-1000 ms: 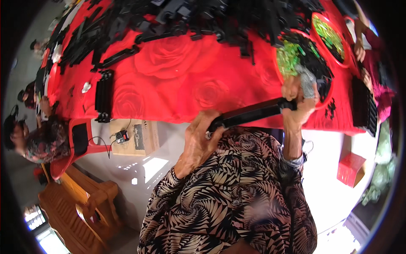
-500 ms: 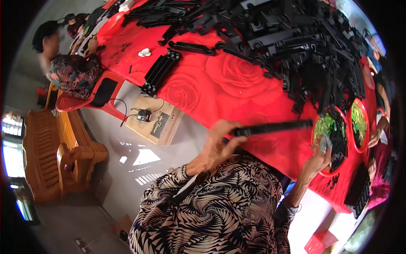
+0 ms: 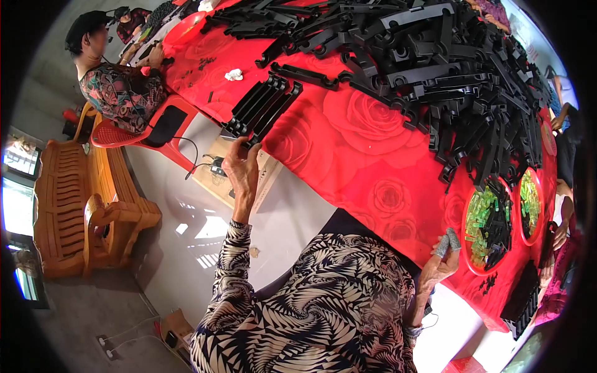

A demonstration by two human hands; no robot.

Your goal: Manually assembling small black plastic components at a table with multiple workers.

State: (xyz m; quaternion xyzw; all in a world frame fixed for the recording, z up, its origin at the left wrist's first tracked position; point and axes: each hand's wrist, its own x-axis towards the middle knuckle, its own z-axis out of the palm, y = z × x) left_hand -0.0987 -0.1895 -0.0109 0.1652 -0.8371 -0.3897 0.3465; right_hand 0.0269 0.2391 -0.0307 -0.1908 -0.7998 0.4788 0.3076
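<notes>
the long table under a red rose-patterned cloth (image 3: 373, 155) fills the upper right, its near edge running diagonally from the upper left down to the lower right, with bare pale floor (image 3: 186, 248) open below that edge. a big heap of long black plastic bars (image 3: 448, 81) covers the far half of the cloth, leaving a clear red strip along the near edge. a wooden slatted bench (image 3: 68, 205) stands well apart at the left, and a seated person in a patterned shirt (image 3: 118, 87) sits on a red plastic chair (image 3: 143, 133) at the table's far left end. a neat row of stacked black plastic bars (image 3: 264, 105) lies at the near edge; the left hand (image 3: 242, 168) reaches up to its lower end, fingers curled against the end of the row, though i cannot tell whether they close on a bar. a flat cardboard box (image 3: 217, 177) sits on the floor just under that hand. the right hand (image 3: 441, 258), with grey finger covers, rests loosely open and holds nothing at the table edge, just beside a round red tray of green and black small parts (image 3: 488, 227); a second such tray (image 3: 532, 205) sits next to it.
</notes>
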